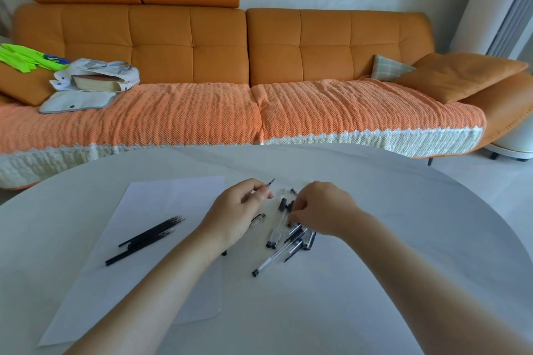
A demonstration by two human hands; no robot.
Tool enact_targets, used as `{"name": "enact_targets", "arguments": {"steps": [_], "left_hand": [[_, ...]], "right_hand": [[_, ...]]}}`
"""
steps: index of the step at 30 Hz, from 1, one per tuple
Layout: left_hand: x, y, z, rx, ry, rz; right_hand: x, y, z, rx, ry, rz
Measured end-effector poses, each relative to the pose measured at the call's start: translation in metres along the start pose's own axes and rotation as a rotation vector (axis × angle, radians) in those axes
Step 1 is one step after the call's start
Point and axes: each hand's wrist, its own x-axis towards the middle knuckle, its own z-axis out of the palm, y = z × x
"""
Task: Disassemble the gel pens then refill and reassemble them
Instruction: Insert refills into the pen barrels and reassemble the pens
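Note:
On the white table (375,239) lies a heap of clear gel pen barrels and black caps (291,235). My left hand (236,213) grips a thin pen part (269,183) whose dark tip points up and away. My right hand (320,207) reaches down into the heap, its curled fingertips pinching a small black piece at the heap's top. Several black refills (150,235) lie together on a white sheet of paper (161,202) to the left. One clear pen (277,258) lies apart at the heap's near side.
An orange sofa (219,46) with a knitted cover stands behind the table. A bag and a book (98,78) rest on its left seat. Cushions (455,75) sit at its right end. A white column appliance (490,8) stands at the far right.

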Motion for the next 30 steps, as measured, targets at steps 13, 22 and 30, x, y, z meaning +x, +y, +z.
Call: {"name": "enact_targets", "arguments": {"steps": [13,22,30], "left_hand": [[-0.001,-0.015,-0.006,0.466,-0.026,-0.149],[-0.003,-0.013,-0.007,0.497,-0.043,-0.145],[-0.004,-0.005,-0.015,0.409,-0.02,-0.073]], "right_hand": [[-0.008,-0.017,-0.003,-0.032,-0.021,-0.133],[-0.01,-0.02,-0.003,-0.015,-0.078,-0.154],[-0.008,-0.018,-0.012,0.247,0.071,-0.196]]}}
